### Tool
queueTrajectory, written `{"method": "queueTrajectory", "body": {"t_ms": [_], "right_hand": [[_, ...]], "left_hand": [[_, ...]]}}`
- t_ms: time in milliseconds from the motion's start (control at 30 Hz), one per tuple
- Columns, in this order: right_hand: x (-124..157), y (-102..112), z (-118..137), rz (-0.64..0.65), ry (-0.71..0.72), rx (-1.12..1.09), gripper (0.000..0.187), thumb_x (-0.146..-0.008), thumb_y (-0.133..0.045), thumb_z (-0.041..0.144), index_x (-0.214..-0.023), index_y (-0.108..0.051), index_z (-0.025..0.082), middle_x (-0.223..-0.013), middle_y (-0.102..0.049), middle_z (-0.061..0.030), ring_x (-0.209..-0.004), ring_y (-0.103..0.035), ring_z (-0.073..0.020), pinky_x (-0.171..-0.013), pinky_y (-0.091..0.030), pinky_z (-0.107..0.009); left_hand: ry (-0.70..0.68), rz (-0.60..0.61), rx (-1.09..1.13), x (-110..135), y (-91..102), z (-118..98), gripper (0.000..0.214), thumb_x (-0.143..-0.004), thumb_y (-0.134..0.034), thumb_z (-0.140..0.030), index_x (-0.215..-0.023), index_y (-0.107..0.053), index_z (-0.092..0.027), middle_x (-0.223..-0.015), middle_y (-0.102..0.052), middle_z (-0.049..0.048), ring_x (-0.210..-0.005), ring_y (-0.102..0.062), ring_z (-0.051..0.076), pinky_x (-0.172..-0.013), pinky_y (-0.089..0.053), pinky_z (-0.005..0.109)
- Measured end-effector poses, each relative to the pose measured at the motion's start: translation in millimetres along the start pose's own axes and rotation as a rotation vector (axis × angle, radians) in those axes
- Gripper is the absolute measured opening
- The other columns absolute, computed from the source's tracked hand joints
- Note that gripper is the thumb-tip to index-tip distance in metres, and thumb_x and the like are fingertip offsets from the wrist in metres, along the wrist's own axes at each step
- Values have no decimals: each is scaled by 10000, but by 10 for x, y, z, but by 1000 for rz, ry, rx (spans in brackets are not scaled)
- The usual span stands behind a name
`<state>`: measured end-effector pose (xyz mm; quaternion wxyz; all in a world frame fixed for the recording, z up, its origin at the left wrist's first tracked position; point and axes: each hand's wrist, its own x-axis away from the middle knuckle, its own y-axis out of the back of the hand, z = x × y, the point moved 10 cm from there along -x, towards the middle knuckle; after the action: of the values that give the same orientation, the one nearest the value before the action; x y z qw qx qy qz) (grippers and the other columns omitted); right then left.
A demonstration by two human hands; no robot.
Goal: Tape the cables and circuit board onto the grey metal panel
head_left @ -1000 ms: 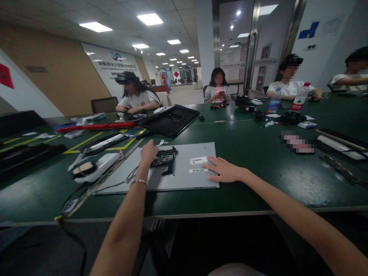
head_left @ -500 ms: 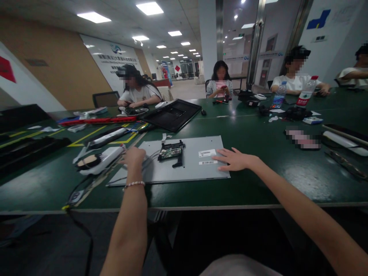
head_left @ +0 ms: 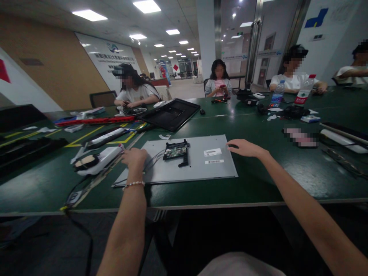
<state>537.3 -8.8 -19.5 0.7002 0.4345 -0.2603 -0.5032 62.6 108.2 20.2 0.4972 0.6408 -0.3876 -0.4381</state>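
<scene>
A flat grey metal panel (head_left: 198,170), which looks like the back of a display panel, lies on the green table in front of me. It bears a small circuit board (head_left: 175,152) in a black bracket and two white labels. My left hand (head_left: 134,159) is over the panel's left edge with fingers curled; what they hold, if anything, is hidden. Thin cables (head_left: 153,160) run from the board towards that hand. At the panel's right edge is my right hand (head_left: 247,148), fingers stretched out and tips at the edge. A white device (head_left: 102,160) with a tan round pad lies left of my left hand.
A black monitor frame (head_left: 169,114) lies beyond the panel. Long black parts (head_left: 34,149) and a red strip (head_left: 94,120) are at left. Two bottles (head_left: 277,94) stand far right, near a blurred pink item (head_left: 300,138). Several people sit across the table.
The panel has shifted to the right on the table. My right hand has come off its labelled surface to its right edge. My left hand has stayed nearly in place.
</scene>
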Motion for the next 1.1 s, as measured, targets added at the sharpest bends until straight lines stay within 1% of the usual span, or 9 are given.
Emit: {"method": "queueTrajectory", "body": {"t_ms": [67,133,300,467,600,800,867,1000,1100], "right_hand": [[-13,72,-111,-75,-51,11,549,-943,-432,495,-1400,-505,198,-1447,-505,-94,-1332,-456,-288,-1108,-358,-481],[-15,116,-198,-125,-97,17,563,-951,-417,485,-1420,-476,180,-1460,-487,-108,-1349,-436,-283,-1118,-347,-472],[-4,161,-315,-164,-178,6,606,-953,-399,500,-1455,-419,160,-1492,-441,-129,-1376,-401,-294,-1131,-326,-472],[1,171,-353,-145,-220,29,617,-950,-402,460,-1466,-394,121,-1503,-420,-154,-1387,-384,-302,-1135,-319,-454],[33,196,-394,-131,-257,56,604,-946,-414,434,-1462,-403,120,-1475,-456,-163,-1346,-438,-317,-1101,-362,-453],[93,215,-522,-108,-327,114,601,-937,-447,393,-1436,-438,57,-1402,-519,-214,-1264,-516,-344,-1059,-404,-432],[120,211,-577,-101,-357,134,574,-927,-470,391,-1419,-476,95,-1374,-552,-193,-1224,-552,-334,-1033,-428,-415],[191,217,-697,-98,-426,176,466,-886,-538,359,-1329,-587,225,-1274,-641,-106,-1178,-588,-308,-994,-459,-396],[243,233,-796,-94,-480,210,417,-867,-547,315,-1269,-632,241,-1215,-672,-97,-1155,-599,-304,-976,-470,-411]], "left_hand": [[161,7,-15,16,-33,92,569,-904,-401,-373,-1228,-470,89,-1329,-406,412,-1239,-410,504,-876,-428,610],[212,26,-20,39,-70,59,620,-894,-429,-431,-1270,-476,60,-1374,-396,377,-1277,-384,479,-913,-418,567],[164,37,-61,101,-101,-157,655,-882,-446,-475,-1300,-496,26,-1389,-420,342,-1290,-380,453,-946,-389,552],[133,20,-82,160,-113,-286,670,-877,-471,-489,-1281,-520,43,-1356,-457,353,-1258,-414,452,-940,-388,559],[108,34,-94,212,-135,-399,734,-875,-471,-547,-1286,-518,59,-1347,-458,372,-1249,-423,464,-919,-399,555],[41,100,-134,301,-148,-592,740,-884,-448,-578,-1253,-560,55,-1313,-489,382,-1226,-454,486,-900,-399,573],[13,112,-159,332,-135,-654,714,-889,-435,-580,-1224,-596,30,-1282,-533,359,-1204,-492,466,-894,-415,557],[-24,135,-232,409,-111,-763,636,-908,-428,-551,-1186,-648,-23,-1240,-600,295,-1165,-558,408,-902,-440,506],[-80,144,-255,475,-100,-869,593,-921,-416,-532,-1169,-667,-55,-1224,-629,254,-1137,-592,365,-888,-465,451]]}}
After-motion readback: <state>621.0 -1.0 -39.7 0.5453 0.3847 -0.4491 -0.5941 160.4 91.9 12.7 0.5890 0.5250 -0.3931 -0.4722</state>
